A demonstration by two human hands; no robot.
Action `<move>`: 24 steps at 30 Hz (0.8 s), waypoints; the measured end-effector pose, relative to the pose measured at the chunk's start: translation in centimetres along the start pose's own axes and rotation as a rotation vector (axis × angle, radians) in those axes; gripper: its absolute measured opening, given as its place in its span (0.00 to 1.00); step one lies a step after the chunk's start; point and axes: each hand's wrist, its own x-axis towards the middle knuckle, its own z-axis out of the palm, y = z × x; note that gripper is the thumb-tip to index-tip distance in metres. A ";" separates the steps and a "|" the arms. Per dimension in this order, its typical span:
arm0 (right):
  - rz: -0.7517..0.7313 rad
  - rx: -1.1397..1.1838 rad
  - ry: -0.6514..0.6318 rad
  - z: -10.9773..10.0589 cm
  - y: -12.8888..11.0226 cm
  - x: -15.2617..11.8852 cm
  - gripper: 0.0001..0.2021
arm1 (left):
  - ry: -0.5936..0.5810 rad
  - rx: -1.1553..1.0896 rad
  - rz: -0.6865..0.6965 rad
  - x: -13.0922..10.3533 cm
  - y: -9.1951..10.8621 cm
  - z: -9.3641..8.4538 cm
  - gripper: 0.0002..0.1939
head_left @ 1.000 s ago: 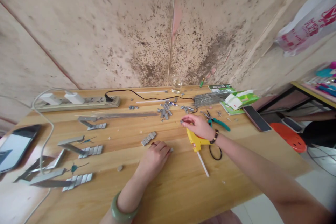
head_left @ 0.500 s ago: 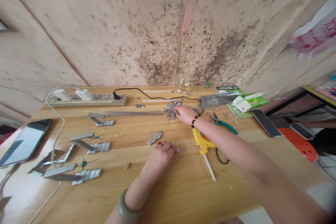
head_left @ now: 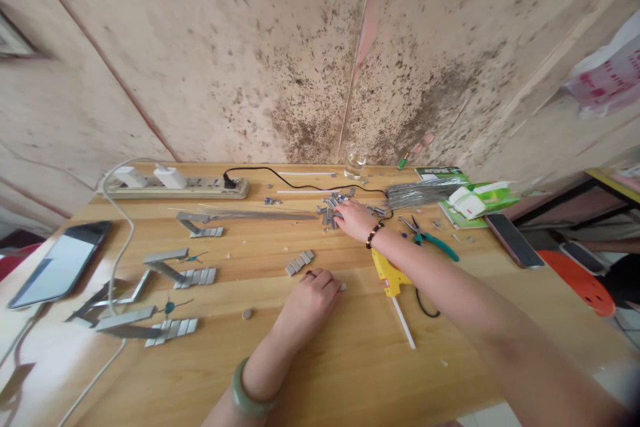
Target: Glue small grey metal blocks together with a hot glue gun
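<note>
My right hand (head_left: 356, 219), with a dark beaded bracelet at the wrist, reaches into a pile of small grey metal-looking blocks (head_left: 327, 216). Its fingers are bent together at the pile, and what they pinch is hidden. My left hand (head_left: 311, 299), wearing a green bangle, rests on the table with fingers curled. A small pale grey block (head_left: 343, 287) shows at its fingertips. Just beyond that hand lies a short row of joined grey blocks (head_left: 300, 263). Under my right forearm is a yellow glue gun (head_left: 387, 273) with a white glue stick (head_left: 403, 321) in its back.
Folded grey strip pieces (head_left: 165, 267) stand at left, near a tablet (head_left: 60, 263) and a power strip (head_left: 210, 189). Behind are a glass (head_left: 355, 163) and thin wires (head_left: 423, 193). Teal-handled pliers (head_left: 435, 244) and a phone (head_left: 514, 240) lie at right.
The view has shifted slightly, so everything appears a little farther right. Both hands keep nearly the same places on the table; the right fingers have moved slightly at the pile.
</note>
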 end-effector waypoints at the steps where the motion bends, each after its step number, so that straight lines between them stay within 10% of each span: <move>1: -0.005 0.009 -0.001 0.2 -0.4 0.0 0.13 | 0.006 0.003 0.001 0.0 0.0 0.0 0.10; 11: 0.014 0.091 0.028 -0.6 0.0 -0.6 0.09 | 0.027 -0.010 -0.015 0.0 -0.3 -0.1 0.12; 17: 0.023 0.129 0.057 -2.6 -0.5 -8.7 0.09 | -0.002 -0.128 -0.050 0.0 -0.6 -0.6 0.11; 24: -0.049 0.336 -0.013 0.1 -3.2 -17.0 0.03 | -0.112 -0.265 -0.114 -0.1 -0.9 -1.6 0.10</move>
